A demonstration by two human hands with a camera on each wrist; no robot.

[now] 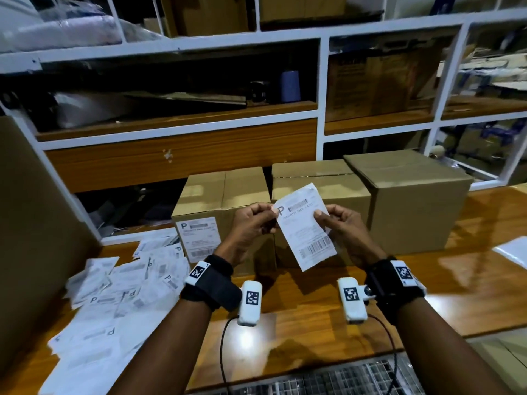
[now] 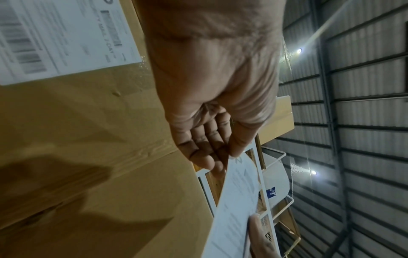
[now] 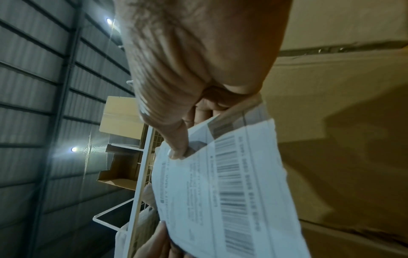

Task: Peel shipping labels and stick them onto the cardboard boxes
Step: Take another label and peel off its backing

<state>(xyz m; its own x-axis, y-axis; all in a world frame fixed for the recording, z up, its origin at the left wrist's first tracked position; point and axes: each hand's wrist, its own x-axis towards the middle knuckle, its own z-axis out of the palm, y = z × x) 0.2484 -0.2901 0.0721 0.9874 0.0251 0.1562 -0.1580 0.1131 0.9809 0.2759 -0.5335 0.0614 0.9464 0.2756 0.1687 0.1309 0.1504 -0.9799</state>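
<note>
I hold a white shipping label (image 1: 305, 225) up in the air in front of the boxes. My left hand (image 1: 253, 223) pinches its top left corner, and my right hand (image 1: 338, 223) grips its right edge with the thumb on the printed face. The label (image 3: 220, 188) shows a barcode; in the left wrist view the label (image 2: 234, 206) is seen edge-on. Three cardboard boxes stand on the table: the left box (image 1: 225, 195) carries a stuck label (image 1: 199, 238) on its front, the middle box (image 1: 319, 178) is behind the held label, and the right box (image 1: 410, 201) is the largest.
A loose pile of label sheets (image 1: 114, 297) covers the wooden table (image 1: 470, 286) at the left. A tall cardboard panel (image 1: 37, 209) stands at far left. White shelving (image 1: 320, 89) with boxes runs behind. A white sheet (image 1: 513, 252) lies at the right edge.
</note>
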